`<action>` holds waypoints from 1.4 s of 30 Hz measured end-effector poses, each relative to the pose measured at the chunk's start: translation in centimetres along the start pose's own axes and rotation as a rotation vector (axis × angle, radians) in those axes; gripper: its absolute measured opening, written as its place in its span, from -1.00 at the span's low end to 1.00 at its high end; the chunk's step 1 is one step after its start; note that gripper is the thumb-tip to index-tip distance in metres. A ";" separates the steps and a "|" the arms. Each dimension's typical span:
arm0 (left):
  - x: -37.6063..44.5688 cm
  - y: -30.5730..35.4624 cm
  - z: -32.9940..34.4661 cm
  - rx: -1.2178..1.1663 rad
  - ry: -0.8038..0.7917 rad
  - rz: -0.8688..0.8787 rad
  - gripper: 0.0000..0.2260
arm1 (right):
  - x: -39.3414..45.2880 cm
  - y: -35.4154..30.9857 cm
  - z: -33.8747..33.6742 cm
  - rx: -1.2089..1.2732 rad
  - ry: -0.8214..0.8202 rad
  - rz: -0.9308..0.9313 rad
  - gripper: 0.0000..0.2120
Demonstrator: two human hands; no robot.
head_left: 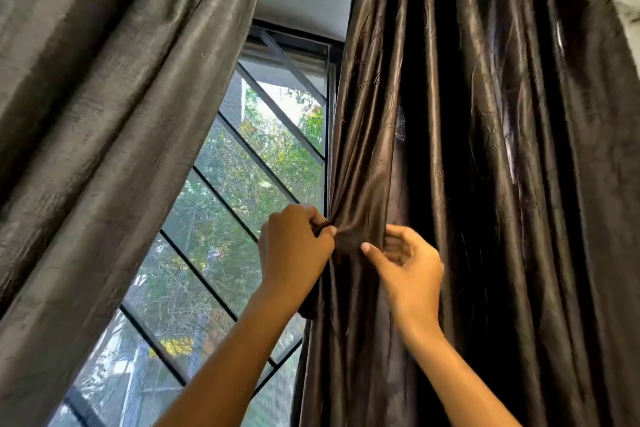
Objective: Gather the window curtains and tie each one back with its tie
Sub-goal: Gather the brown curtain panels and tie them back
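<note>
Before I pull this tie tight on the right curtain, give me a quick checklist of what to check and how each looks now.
1. Right curtain gathered at the tie point: ok, folds pinch together between the hands.
2. Left hand holds the tie: ok, a dark band shows in its fingers.
3. Right hand has the other end: cannot tell, its fingers curl against the fabric.
4. Tie passes fully behind the bundle: cannot tell, hidden.
5. Left curtain tied back: cannot tell, swept aside but no tie in view.
</note>
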State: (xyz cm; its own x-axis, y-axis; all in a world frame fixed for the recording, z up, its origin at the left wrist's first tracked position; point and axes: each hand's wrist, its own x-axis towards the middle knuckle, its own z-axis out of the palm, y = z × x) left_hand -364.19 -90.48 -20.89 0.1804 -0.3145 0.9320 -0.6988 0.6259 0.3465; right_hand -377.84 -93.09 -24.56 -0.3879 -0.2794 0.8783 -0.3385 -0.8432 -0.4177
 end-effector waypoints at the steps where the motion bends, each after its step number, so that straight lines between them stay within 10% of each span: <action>1: -0.1 0.1 0.1 0.016 0.021 0.013 -0.90 | -0.4 -0.4 0.0 -0.108 0.082 -0.129 -0.71; 4: -0.5 0.4 0.4 0.008 0.056 0.029 -0.89 | -1.9 -1.6 0.6 -0.272 0.066 -0.348 -0.66; 16: -0.6 0.2 0.2 -0.160 -0.011 -0.029 -0.85 | -2.4 -2.1 0.4 -0.037 -0.367 -0.146 -0.73; 20: -0.5 0.0 0.2 -0.127 0.025 -0.037 -0.89 | -1.0 -0.2 -0.4 -0.303 -0.063 -0.194 -0.67; 25: -0.2 0.0 0.2 -0.121 0.006 -0.044 -0.91 | 0.7 1.5 0.2 -0.284 -0.211 0.153 -0.11; 29: -0.3 -0.3 0.1 -0.115 -0.002 -0.020 -0.90 | 1.6 1.2 1.3 0.103 -0.231 0.351 -0.29; 35: -0.3 -0.3 -0.1 -0.054 0.054 0.007 -0.91 | -0.5 -1.5 1.1 -0.258 0.180 -0.242 -0.81; 42: -1.0 -0.1 0.2 -0.148 0.027 0.014 -0.84 | -2.5 -2.7 1.7 -0.325 -0.122 -0.319 -0.69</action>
State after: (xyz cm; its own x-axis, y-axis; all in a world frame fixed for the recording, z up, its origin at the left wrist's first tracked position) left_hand -364.39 -90.35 -21.93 0.1910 -0.2871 0.9387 -0.5922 0.7290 0.3434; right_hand -374.52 -90.89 -25.29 -0.1233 -0.0979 0.9875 -0.6832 -0.7134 -0.1560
